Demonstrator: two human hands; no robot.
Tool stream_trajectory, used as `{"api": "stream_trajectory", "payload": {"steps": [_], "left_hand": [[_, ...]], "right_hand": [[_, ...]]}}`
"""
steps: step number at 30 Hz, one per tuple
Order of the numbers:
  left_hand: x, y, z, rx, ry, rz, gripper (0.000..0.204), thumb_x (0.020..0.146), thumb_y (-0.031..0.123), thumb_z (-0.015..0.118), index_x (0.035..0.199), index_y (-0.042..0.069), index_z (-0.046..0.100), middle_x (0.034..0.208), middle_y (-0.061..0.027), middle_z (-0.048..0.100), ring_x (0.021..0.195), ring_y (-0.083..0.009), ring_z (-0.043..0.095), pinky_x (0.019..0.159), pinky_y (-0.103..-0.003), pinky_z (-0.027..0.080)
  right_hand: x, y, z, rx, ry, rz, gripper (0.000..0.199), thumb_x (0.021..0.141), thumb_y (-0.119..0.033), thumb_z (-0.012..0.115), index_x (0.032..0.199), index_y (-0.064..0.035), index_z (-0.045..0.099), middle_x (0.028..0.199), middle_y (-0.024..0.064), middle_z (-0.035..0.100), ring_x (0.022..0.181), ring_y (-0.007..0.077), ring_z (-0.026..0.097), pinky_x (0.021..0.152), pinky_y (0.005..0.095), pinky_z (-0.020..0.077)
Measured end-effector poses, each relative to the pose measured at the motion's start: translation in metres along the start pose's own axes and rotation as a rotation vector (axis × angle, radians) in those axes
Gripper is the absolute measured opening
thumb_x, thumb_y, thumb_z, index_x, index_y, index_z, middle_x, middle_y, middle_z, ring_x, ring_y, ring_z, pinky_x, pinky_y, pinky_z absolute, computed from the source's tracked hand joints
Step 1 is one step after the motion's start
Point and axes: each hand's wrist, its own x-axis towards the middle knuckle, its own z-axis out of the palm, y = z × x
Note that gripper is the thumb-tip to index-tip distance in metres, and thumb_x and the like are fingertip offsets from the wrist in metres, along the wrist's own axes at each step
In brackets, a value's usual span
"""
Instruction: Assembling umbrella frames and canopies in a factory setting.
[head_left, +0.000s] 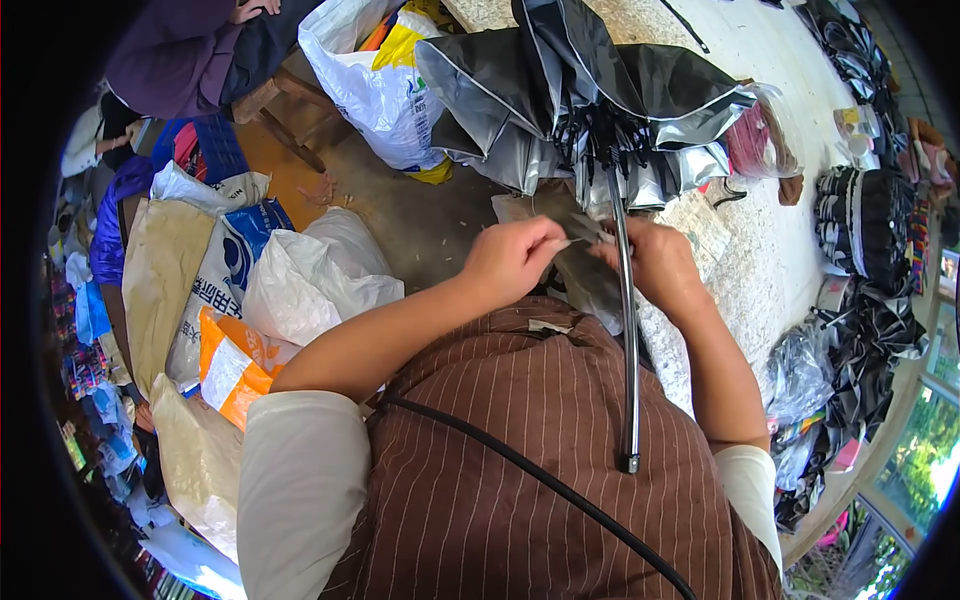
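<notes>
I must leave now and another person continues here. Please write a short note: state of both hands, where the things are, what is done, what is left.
Left hand: pinching a small part by the umbrella shaft.
Right hand: gripping beside the shaft, fingers closed.
Umbrella: half open, canopy away from the body, shaft end resting on the brown striped apron.
Other umbrellas lie on the table.
Done: cannot tell.
Left: the work at the shaft.

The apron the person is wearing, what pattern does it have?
The apron is brown with thin pale vertical pinstripes, seen best in the head view, below both hands.
</notes>
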Motion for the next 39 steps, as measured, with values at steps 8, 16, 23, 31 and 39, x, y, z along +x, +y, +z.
{"api": "stream_trajectory", "payload": {"steps": [8,16,23,31,39], "left_hand": [[0.038,0.008,-0.028,0.658,0.289,0.483,0.006,0.075,0.007,0.060,0.079,0.006,0.056,0.083,-0.0047,0.057,0.072,-0.0213,0.054,0.072,-0.030,0.042],[0.034,-0.020,-0.029,0.144,0.035,0.113,0.010,0.078,0.002,0.058,0.087,0.003,0.059,0.091,-0.0048,0.059,0.076,-0.0156,0.054,0.070,-0.025,0.043],[0.040,-0.012,-0.029,-0.229,-0.009,-0.310,0.009,0.081,0.004,0.056,0.089,0.002,0.059,0.088,-0.0025,0.058,0.072,-0.0097,0.049,0.064,-0.020,0.040],[0.036,-0.016,-0.023,-0.222,0.072,-0.139,0.007,0.084,0.006,0.056,0.088,0.001,0.059,0.088,-0.0026,0.058,0.067,-0.0083,0.048,0.062,-0.020,0.040],[-0.013,-0.021,-0.042,-0.388,0.140,-0.415,0.018,0.091,0.015,0.048,0.100,0.001,0.055,0.093,-0.0063,0.058,0.080,-0.0119,0.054,0.074,-0.022,0.043]], "right_hand": [[-0.020,0.002,0.013,0.310,-0.054,0.014,0.035,0.073,-0.028,0.070,0.094,0.0002,0.064,0.080,0.0112,0.066,0.057,0.0224,0.057,0.056,0.0303,0.0457],[-0.017,-0.001,0.006,0.470,-0.041,0.147,0.037,0.075,-0.027,0.070,0.097,0.0015,0.063,0.080,0.0133,0.066,0.062,0.0214,0.059,0.060,0.0290,0.0465],[0.015,-0.011,0.025,0.413,0.124,0.026,0.035,0.077,-0.027,0.068,0.099,0.0001,0.063,0.076,0.0106,0.065,0.058,0.0186,0.056,0.056,0.0294,0.0446],[0.036,-0.021,0.034,0.396,0.074,-0.080,0.035,0.079,-0.028,0.066,0.100,0.0001,0.063,0.075,0.0091,0.065,0.056,0.0184,0.055,0.054,0.0302,0.0431],[-0.041,0.011,0.037,0.555,-0.136,-0.085,0.031,0.079,-0.020,0.065,0.101,0.0017,0.062,0.073,0.0082,0.062,0.055,0.0165,0.050,0.054,0.0264,0.0421]]}}
